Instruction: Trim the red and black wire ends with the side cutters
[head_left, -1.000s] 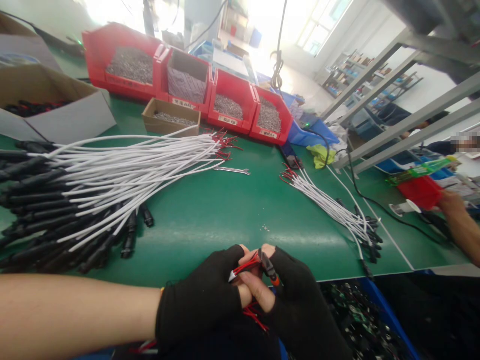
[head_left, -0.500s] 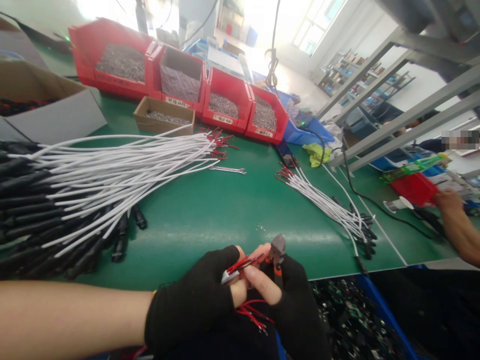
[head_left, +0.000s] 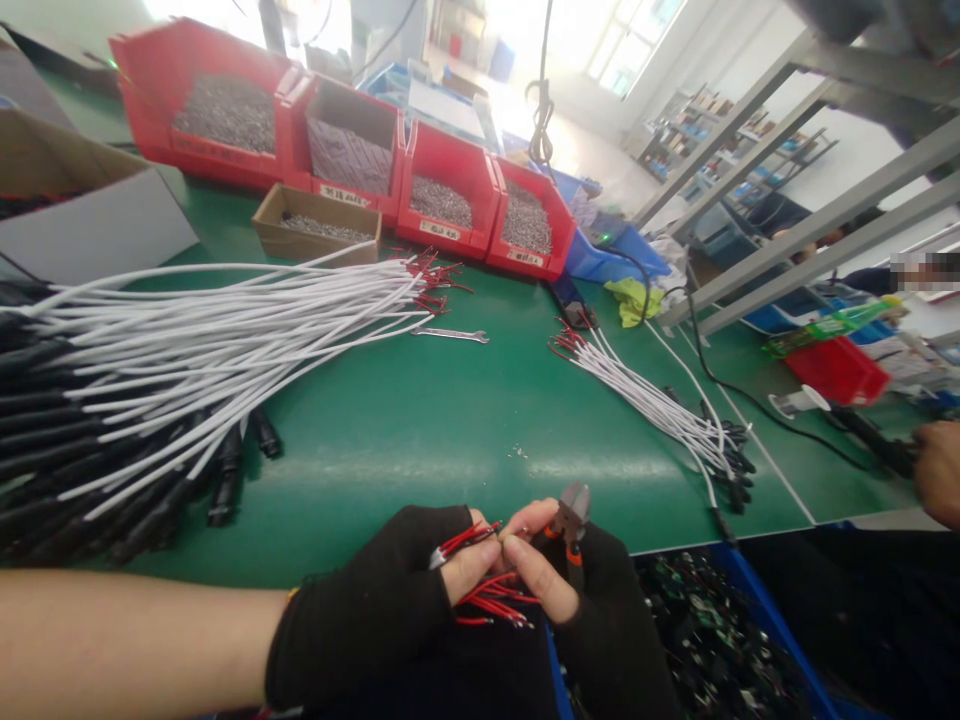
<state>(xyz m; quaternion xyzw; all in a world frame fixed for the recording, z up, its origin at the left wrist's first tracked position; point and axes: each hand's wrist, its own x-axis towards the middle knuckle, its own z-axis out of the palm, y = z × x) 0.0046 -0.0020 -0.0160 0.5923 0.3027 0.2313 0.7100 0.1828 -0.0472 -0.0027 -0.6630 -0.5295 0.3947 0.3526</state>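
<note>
In a black fingerless glove, my left hand (head_left: 397, 590) is closed around a cable's stripped end, where red and black wires (head_left: 461, 540) come out of a white sheath. My right hand (head_left: 600, 600), gloved the same way, keeps a pair of diagonal cutters (head_left: 574, 510) against its palm, jaws pointing up. Its thumb and index finger meet the left fingertips at the wire tips, pinching there. More red wires (head_left: 499, 600) with bare silvery ends hang below the fingers. The rest of the held cable is hidden by my hands.
White cables (head_left: 247, 340) with black connectors lie left, a smaller bundle (head_left: 652, 400) right. Between them are a wrench (head_left: 451, 334) and tiny clippings (head_left: 517, 453). Red bins (head_left: 450, 232) of small metal parts line the back. A co-worker's hand (head_left: 939, 470) is at far right.
My fingertips have closed together at the wire tips, and the cutters have shifted slightly right and down. The red wires below have fanned out. The co-worker's hand has moved down and right.
</note>
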